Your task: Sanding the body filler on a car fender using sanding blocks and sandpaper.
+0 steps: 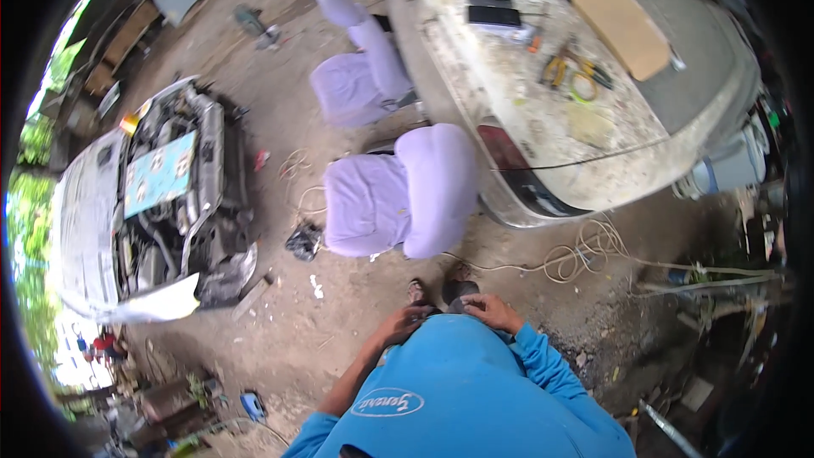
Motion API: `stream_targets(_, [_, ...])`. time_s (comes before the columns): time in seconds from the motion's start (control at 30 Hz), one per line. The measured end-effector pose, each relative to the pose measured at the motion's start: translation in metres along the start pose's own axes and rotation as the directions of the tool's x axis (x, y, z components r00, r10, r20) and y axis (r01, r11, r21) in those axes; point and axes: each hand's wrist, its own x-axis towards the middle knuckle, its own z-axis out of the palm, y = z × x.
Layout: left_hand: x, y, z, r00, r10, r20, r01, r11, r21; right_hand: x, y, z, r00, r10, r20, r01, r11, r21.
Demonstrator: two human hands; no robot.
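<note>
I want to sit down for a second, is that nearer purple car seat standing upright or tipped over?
Upright: the nearer purple car seat rests on the dirt ground, backrest raised.

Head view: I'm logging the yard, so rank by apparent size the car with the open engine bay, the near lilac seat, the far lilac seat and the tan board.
1. car with the open engine bay
2. near lilac seat
3. far lilac seat
4. tan board
The far seat lies farther from the camera, so the two seats may really match.

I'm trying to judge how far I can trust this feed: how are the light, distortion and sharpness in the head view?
Head view: soft daylight, no hard shadows on the dirt ground; the far left rim is blown out to white; fisheye bends the pale car and the stripped car toward a black rim; the lilac seats are fairly sharp; both hands, left hand and right hand, look slightly soft.
</note>
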Motion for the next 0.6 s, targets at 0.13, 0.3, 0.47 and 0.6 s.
stream_targets(0.13, [-0.005, -0.046, 0.017, 0.999, -0.017, 0.047, 0.011, 0.991, 0.130, -0.005, -0.006, 0.015, 0.991, 0.103, 0.088, -0.099, 0.993, -0.057])
stream_targets(0.3, [-0.070, -0.055, 0.020, 0.924, 0.022, -0.383, -0.058, 0.995, -0.081, -0.113, 0.128, 0.006, 0.921, -0.027, -0.388, -0.129, 0.920, -0.371])
stream_targets(0.47, [-0.115, -0.074, 0.032, 0.903, -0.195, -0.383, 0.156, 0.979, -0.129, -0.043, 0.126, -0.002, 0.972, -0.088, -0.219, -0.023, 0.888, -0.459])
stream_targets(0.6, [-0.109, -0.100, 0.043, 0.907, -0.128, -0.402, 0.084, 0.988, -0.127, 0.025, 0.114, 0.002, 0.986, -0.157, -0.053, 0.109, 0.853, -0.510])
